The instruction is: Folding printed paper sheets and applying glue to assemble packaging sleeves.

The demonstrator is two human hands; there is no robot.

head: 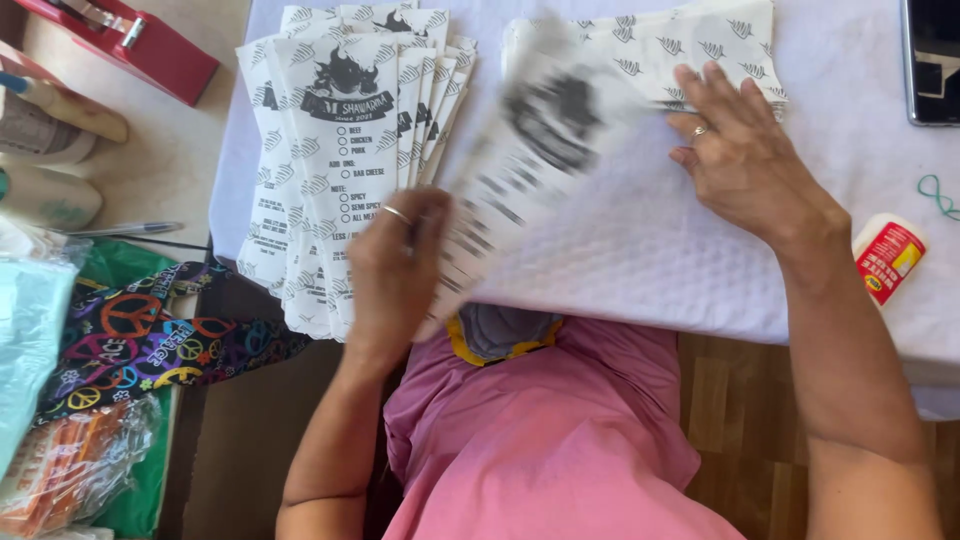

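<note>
My left hand grips the near end of a white printed paper bag, which is lifted off the table and blurred by motion. It hangs between two piles. A fanned stack of the same printed bags lies to the left of that hand. My right hand rests flat, fingers spread, on another pile of printed bags at the back right. Both hands wear a ring.
The table is covered with a white embossed paper sheet. A small glue bottle lies at the right edge, a dark phone at the top right. A red tape dispenser, a pen and colourful bags sit at the left.
</note>
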